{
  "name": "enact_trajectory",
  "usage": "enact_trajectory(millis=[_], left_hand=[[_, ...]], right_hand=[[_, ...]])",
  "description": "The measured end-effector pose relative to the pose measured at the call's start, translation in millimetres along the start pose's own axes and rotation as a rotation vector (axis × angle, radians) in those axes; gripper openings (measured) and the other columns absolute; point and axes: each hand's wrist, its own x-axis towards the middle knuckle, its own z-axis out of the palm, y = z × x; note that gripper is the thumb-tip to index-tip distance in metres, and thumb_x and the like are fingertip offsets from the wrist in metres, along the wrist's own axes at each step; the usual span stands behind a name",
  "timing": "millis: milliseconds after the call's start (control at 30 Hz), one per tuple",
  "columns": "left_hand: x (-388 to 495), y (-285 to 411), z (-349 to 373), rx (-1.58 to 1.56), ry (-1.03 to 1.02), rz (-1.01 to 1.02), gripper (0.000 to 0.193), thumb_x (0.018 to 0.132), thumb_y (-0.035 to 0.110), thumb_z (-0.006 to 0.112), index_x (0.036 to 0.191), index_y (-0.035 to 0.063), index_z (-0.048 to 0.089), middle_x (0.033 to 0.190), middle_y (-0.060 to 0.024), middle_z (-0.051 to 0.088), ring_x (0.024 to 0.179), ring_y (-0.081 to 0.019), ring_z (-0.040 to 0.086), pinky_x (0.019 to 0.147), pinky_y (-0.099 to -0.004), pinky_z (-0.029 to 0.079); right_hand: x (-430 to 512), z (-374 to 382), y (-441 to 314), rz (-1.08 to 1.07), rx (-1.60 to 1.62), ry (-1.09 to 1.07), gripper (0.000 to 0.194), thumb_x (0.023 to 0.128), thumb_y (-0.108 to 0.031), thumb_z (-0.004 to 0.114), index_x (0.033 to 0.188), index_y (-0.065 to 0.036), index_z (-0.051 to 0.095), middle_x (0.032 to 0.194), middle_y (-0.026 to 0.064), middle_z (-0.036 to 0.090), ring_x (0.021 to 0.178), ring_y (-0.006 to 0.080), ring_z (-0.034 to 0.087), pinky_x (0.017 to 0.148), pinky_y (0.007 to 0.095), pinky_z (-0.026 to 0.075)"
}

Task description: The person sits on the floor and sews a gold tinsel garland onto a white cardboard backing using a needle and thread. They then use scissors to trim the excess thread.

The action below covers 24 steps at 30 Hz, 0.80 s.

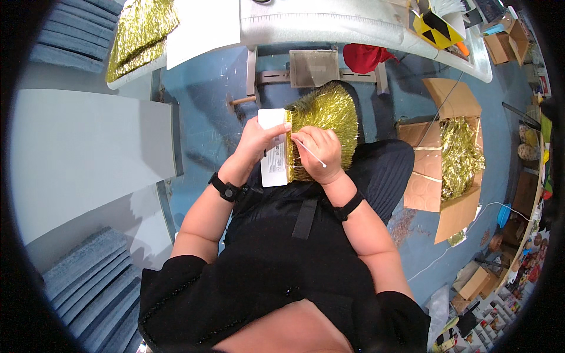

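Observation:
My left hand (260,137) grips a white card header (273,170) that bears printed writing, with its thumb on the edge where gold tinsel fringe (340,114) is attached. The fringe spreads to the right of the card, over my lap. Close beside the left thumb, my right hand (318,152) pinches a thin white plastic stick or tie with a small knob end (324,165) at the card's fringe side. Whether its other end passes through the card cannot be told.
Ahead is a white worktable (326,28) with a paper sheet (203,31), gold fringe (141,39) and a yellow-black box (441,33). An open cardboard box (421,189) of gold tinsel (459,159) stands on the right floor. A red cloth (364,57) hangs under the table; a grey-white panel (88,150) lies left.

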Motion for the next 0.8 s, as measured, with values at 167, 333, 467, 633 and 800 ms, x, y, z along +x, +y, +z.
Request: enact_trajectory(millis=[167, 333, 467, 633, 800], left_hand=[[0.2, -1.1, -1.3, -0.001, 0.005, -0.019, 0.037, 0.077, 0.011, 0.086, 0.107, 0.0020, 0.066, 0.097, -0.0053, 0.071, 0.078, -0.0124, 0.067, 0.068, -0.0280, 0.054], [0.8, -0.9, -2.2, -0.002, -0.037, 0.011, 0.037, 0.077, 0.012, 0.086, 0.106, 0.0013, 0.066, 0.096, -0.0056, 0.071, 0.079, -0.0122, 0.067, 0.068, -0.0282, 0.054], [2.0, -1.9, -3.1, 0.013, -0.040, 0.023, 0.036, 0.078, 0.012, 0.086, 0.106, 0.0009, 0.068, 0.096, -0.0059, 0.071, 0.079, -0.0117, 0.067, 0.067, -0.0277, 0.054], [0.9, -2.0, -2.8, 0.055, -0.045, 0.041, 0.031, 0.081, 0.016, 0.084, 0.105, 0.0035, 0.069, 0.095, -0.0042, 0.071, 0.080, -0.0126, 0.067, 0.069, -0.0287, 0.054], [-3.8, 2.5, -0.4, 0.054, -0.023, 0.023, 0.032, 0.081, 0.018, 0.084, 0.105, 0.0041, 0.069, 0.095, -0.0037, 0.071, 0.080, -0.0125, 0.067, 0.069, -0.0286, 0.055]], right_hand=[[-6.2, 0.9, 2.8, 0.005, 0.024, -0.007, 0.014, 0.082, -0.008, 0.074, 0.094, -0.008, 0.068, 0.091, 0.0057, 0.067, 0.080, 0.0242, 0.065, 0.069, 0.0359, 0.046], [-3.8, 3.9, 3.3, 0.128, 0.107, 0.039, 0.010, 0.083, -0.008, 0.074, 0.092, -0.008, 0.070, 0.089, 0.0071, 0.067, 0.078, 0.0262, 0.064, 0.069, 0.0363, 0.047], [-1.2, 2.0, 1.7, 0.155, 0.108, 0.065, 0.008, 0.083, -0.008, 0.073, 0.091, -0.008, 0.071, 0.088, 0.0078, 0.067, 0.077, 0.0273, 0.064, 0.069, 0.0372, 0.048], [1.6, 1.4, -0.2, 0.134, 0.071, 0.064, 0.009, 0.083, -0.008, 0.073, 0.091, -0.007, 0.070, 0.088, 0.0076, 0.067, 0.076, 0.0275, 0.064, 0.069, 0.0378, 0.048], [2.0, 2.3, 1.9, 0.061, 0.036, 0.042, 0.011, 0.082, -0.007, 0.073, 0.092, -0.008, 0.068, 0.089, 0.0061, 0.067, 0.076, 0.0254, 0.064, 0.068, 0.0365, 0.047]])
